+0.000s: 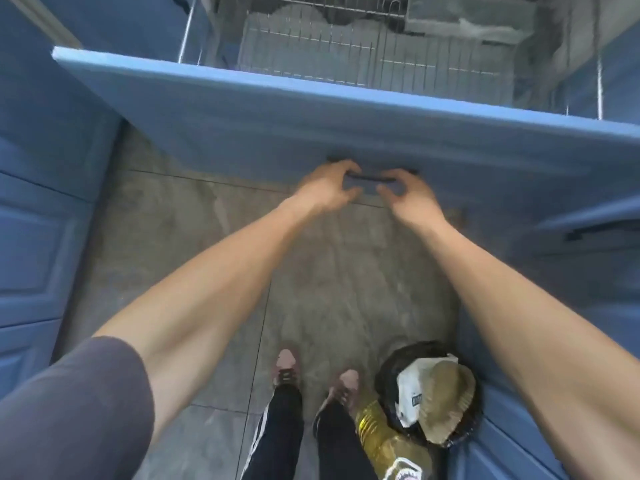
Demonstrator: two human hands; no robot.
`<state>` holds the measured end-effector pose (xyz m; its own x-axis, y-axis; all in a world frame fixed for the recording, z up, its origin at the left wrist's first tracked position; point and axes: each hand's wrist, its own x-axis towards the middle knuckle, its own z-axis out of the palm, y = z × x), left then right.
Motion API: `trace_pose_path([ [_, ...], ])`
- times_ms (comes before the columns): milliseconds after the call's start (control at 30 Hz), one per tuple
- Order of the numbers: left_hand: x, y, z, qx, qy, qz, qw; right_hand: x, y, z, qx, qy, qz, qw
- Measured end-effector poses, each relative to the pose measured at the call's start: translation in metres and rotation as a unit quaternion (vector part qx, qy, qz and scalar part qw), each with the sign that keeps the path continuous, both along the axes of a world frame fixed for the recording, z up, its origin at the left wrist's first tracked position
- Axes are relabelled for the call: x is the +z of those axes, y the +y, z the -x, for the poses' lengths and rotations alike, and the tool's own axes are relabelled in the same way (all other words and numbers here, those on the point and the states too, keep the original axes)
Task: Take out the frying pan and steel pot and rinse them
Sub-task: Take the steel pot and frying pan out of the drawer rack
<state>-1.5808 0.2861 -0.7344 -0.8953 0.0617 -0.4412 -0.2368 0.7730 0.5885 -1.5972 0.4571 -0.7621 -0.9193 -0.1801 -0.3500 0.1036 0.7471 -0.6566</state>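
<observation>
A wide blue drawer (277, 116) stands pulled out in front of me, with a wire rack (346, 60) inside it. Both hands grip its dark handle (370, 177). My left hand (329, 185) holds the handle's left part and my right hand (408, 192) holds its right part, fingers curled around the bar. At the back of the rack lie dark rounded shapes (339, 13), blurred, and I cannot tell whether they are the frying pan or the steel pot.
Blue cabinet doors (31, 237) line the left side, and another blue drawer with a dark handle (595, 233) sits at the right. On the grey tiled floor by my feet stand a black bin with paper waste (433, 393) and a yellowish bottle (384, 441).
</observation>
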Motion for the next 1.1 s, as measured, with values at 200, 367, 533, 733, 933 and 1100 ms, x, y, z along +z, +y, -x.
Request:
trace_pose_path([
  [200,-0.006,-0.001,0.015,0.085,0.016,-0.036,0.996,0.002,-0.005,0.016,-0.032,-0.017,-0.018,0.999],
  [367,-0.004,0.004,0.042,0.090,0.008,-0.006,0.996,0.012,-0.012,0.043,-0.050,-0.053,-0.007,0.997],
  [533,0.001,0.001,0.084,0.078,-0.046,0.022,0.996,0.020,-0.017,0.086,-0.063,-0.121,-0.044,0.990],
  [733,0.010,-0.004,0.155,0.089,-0.072,0.045,0.992,0.013,-0.025,0.158,-0.085,-0.131,-0.007,0.988],
  [933,0.015,-0.007,0.229,0.100,-0.081,0.084,0.988,0.024,-0.030,0.234,-0.068,-0.159,-0.020,0.985],
  [1100,0.010,-0.012,0.278,0.095,-0.068,0.104,0.988,0.030,-0.034,0.288,-0.050,-0.174,-0.033,0.983],
])
